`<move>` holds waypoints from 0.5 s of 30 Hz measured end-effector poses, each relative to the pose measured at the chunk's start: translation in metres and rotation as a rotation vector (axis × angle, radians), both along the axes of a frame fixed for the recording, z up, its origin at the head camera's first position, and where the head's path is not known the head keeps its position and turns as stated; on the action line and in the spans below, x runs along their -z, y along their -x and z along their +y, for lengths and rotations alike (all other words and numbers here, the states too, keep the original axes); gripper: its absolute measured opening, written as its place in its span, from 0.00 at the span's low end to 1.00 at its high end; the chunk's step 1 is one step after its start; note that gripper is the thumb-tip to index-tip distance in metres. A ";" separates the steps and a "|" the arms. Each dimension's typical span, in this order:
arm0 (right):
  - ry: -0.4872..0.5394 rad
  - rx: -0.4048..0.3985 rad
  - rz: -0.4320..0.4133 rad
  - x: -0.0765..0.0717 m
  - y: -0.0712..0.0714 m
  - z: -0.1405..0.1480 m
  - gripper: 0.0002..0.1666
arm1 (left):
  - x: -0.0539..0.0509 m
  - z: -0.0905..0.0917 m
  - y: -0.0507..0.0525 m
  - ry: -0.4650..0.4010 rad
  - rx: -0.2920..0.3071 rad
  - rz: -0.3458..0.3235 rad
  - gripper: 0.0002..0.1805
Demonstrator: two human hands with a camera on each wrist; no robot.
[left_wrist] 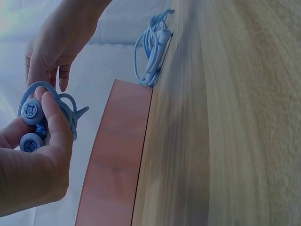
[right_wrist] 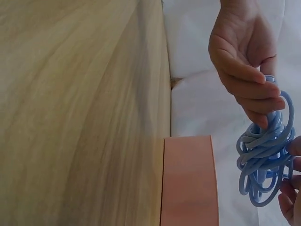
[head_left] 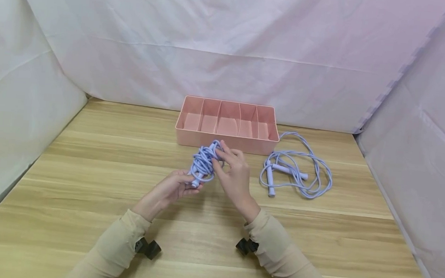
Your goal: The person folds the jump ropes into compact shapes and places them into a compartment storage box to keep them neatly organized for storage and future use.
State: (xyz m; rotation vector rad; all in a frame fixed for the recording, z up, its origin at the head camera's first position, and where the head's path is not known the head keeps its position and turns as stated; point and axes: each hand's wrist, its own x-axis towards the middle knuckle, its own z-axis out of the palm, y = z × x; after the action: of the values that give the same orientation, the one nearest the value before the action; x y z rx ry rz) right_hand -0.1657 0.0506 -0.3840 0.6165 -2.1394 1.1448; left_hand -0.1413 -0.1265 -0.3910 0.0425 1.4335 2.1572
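A blue jump rope [head_left: 203, 160], its cord wound around its two handles, is held up above the table between both hands. My left hand [head_left: 173, 185] grips the handle ends from below; the two round end caps [left_wrist: 32, 110] face the left wrist camera. At the far end of the bundle, my right hand [head_left: 235, 172] pinches the wound cord with thumb and fingers. In the right wrist view the coils [right_wrist: 265, 153] hang in several loose loops, and only the right fingertips show at the frame's edge.
Behind the hands stands a pink box [head_left: 226, 141] with several compartments. A second blue jump rope [head_left: 314, 185] lies loosely coiled on the wooden table [head_left: 84, 198], right of the box and close to its corner. White cloth [head_left: 215, 33] walls the back and sides.
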 end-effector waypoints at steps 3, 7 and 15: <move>-0.059 0.027 0.062 0.002 0.000 0.000 0.14 | 0.000 0.000 0.000 0.016 -0.009 0.002 0.16; -0.146 0.065 0.132 0.004 -0.001 -0.001 0.13 | 0.002 0.001 0.000 0.030 -0.012 0.012 0.16; -0.212 0.106 0.194 0.009 -0.003 -0.005 0.12 | 0.004 0.004 -0.001 0.045 -0.005 0.045 0.11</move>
State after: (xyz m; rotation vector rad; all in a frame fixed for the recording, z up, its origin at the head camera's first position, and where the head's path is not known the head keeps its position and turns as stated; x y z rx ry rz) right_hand -0.1629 0.0458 -0.3926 0.6709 -2.1123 0.7748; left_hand -0.1401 -0.1225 -0.3948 0.0720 1.5079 2.1397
